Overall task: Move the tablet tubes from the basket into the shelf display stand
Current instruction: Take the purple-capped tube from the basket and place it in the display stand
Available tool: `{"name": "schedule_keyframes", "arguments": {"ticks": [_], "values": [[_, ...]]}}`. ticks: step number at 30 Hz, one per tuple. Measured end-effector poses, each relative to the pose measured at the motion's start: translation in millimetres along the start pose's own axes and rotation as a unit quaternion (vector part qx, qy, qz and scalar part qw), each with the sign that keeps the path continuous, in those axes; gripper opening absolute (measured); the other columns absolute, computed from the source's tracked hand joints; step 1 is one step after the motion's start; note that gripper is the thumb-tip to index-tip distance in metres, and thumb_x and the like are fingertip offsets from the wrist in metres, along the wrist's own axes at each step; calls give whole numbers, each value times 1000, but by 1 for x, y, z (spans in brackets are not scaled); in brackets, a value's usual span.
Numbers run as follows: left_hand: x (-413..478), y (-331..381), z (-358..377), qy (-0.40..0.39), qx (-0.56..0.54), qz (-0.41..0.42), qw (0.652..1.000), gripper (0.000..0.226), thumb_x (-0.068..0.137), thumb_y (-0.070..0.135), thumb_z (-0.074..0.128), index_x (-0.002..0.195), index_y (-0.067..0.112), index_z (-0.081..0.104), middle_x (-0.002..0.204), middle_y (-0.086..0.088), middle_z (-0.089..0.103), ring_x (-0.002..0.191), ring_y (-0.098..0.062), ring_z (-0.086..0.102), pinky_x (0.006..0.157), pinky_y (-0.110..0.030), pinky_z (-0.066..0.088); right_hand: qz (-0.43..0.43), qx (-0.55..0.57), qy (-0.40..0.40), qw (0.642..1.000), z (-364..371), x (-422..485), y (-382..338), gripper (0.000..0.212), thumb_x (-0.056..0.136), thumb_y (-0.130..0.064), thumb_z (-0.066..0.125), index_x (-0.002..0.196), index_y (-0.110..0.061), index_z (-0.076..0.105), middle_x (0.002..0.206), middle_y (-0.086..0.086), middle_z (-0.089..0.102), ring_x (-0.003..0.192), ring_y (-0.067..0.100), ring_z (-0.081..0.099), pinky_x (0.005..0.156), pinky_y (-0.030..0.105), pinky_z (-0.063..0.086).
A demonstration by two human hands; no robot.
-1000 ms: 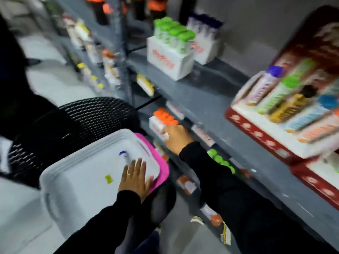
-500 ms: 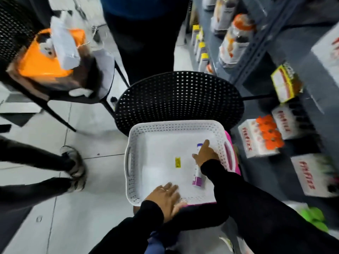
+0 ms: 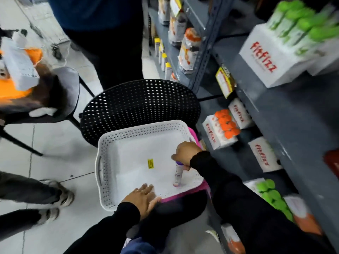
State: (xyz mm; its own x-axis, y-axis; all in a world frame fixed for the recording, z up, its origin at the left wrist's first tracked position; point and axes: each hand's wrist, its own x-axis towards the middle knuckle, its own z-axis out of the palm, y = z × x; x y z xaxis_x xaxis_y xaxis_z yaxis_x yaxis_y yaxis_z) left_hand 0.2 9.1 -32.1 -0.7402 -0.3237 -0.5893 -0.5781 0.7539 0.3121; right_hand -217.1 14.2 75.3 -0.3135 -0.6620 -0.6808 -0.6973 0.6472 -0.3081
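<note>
- Tablet tube (image 3: 178, 176), the only one visible in the white basket (image 3: 108, 156), is stood nearly upright on the basket floor near the right-hand wall, purple cap uppermost.
- Its upper end is closed on by the right hand (image 3: 185, 153), fingers curled down over the cap; a top grip like this seems chosen so the tube can be lifted straight out past the basket wall. How firmly it is pinched cannot be told, since the fingertips are hidden under the knuckles.
- Nothing is held by the left hand (image 3: 142, 197): it is laid flat and spread on the near rim of the basket, probably to steady it, because the basket is perched on a pink tray (image 3: 185, 193) over the person's lap rather than on a fixed surface.
- A small yellow sticker (image 3: 150, 163) is seen on the basket floor, well apart from the tube.
- Grey shelving (image 3: 286, 125) is set just to the right of the basket, so the carry should be short. White cartons are ranged along it, one filled with orange-capped tubes (image 3: 226, 123) at basket height and one with green-capped tubes (image 3: 300, 21) on the tier above.
- Which stand is meant for this purple tube cannot be judged from this view; no purple-capped row is visible.
- With one tube left, the task is judged nearly finished.
- A black perforated chair (image 3: 141, 107) is placed behind the basket.
</note>
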Motion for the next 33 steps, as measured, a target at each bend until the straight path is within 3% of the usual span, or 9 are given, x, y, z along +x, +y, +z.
{"name": "schedule_keyframes", "arguments": {"ticks": [2, 5, 9, 12, 15, 19, 26, 30, 33], "values": [[1, -2, 4, 17, -10, 2, 1000, 125, 49, 80, -28, 137, 21, 39, 153, -3, 22, 141, -22, 16, 114, -32, 18, -10, -13, 16, 1000, -3, -23, 8, 38, 86, -26, 59, 53, -7, 50, 49, 6, 47, 52, 26, 53, 67, 35, 58], [1, -3, 8, 47, -12, 19, 999, 125, 55, 81, -30, 124, 18, 54, 144, -5, 41, 134, -25, 33, 110, -35, 29, 6, 23, 73, 997, -12, -64, 22, 38, 79, -28, 67, 53, -6, 50, 48, 7, 43, 46, 20, 41, 42, 25, 34], [-1, 12, 0, 115, 42, 13, 992, 110, 62, 74, -22, 127, 22, 51, 140, 0, 47, 128, -20, 41, 107, -38, 28, 28, 78, 153, 985, -31, -128, 45, 29, 77, -23, 69, 87, 4, 71, 69, 16, 65, 77, 31, 62, 61, 31, 50], [6, 45, -13, 140, 62, 14, 988, 99, 66, 61, -15, 141, 18, 33, 152, -1, 27, 140, -19, 20, 114, -38, 12, 39, 89, 185, 978, -43, -176, 66, 12, 80, -19, 65, 88, -11, 70, 54, -5, 53, 63, 14, 58, 68, 26, 49], [22, 91, -29, 189, 104, 48, 975, 71, 89, 54, 3, 144, 15, 26, 154, -2, 18, 141, -18, 13, 114, -38, 9, 53, 77, 212, 973, -50, -220, 85, 19, 81, -12, 63, 98, -14, 71, 75, 4, 63, 73, 16, 60, 74, 25, 51], [37, 160, -57, 241, 73, 136, 958, 75, 88, 49, 9, 125, 0, 52, 136, -19, 49, 125, -35, 45, 102, -52, 36, 79, 41, 285, 954, -56, -278, 106, 21, 84, -13, 61, 99, -9, 75, 91, 8, 71, 82, 23, 61, 60, 19, 30], [30, 286, -91, 320, 107, 347, 875, 60, 87, 40, 30, 122, -3, 53, 133, -22, 51, 121, -38, 48, 101, -45, 23, 172, 112, 427, 881, -57, -372, 150, 24, 80, -19, 68, 103, -17, 74, 107, 6, 72, 92, 20, 62, 75, 23, 42], [27, 334, -97, 297, 148, 401, 854, 68, 93, 47, 18, 119, -3, 56, 127, -21, 56, 118, -38, 52, 101, -45, 24, 201, 148, 495, 832, -61, -410, 166, 22, 81, -16, 68, 102, -10, 71, 104, 12, 73, 76, 28, 65, 74, 34, 54], [28, 356, -94, 254, 171, 404, 862, 70, 90, 48, 18, 116, -2, 59, 121, -21, 61, 116, -36, 54, 102, -44, 36, 261, 132, 561, 775, -66, -427, 183, 27, 84, -27, 68, 98, -5, 73, 104, 14, 72, 91, 28, 64, 82, 36, 51]]}}
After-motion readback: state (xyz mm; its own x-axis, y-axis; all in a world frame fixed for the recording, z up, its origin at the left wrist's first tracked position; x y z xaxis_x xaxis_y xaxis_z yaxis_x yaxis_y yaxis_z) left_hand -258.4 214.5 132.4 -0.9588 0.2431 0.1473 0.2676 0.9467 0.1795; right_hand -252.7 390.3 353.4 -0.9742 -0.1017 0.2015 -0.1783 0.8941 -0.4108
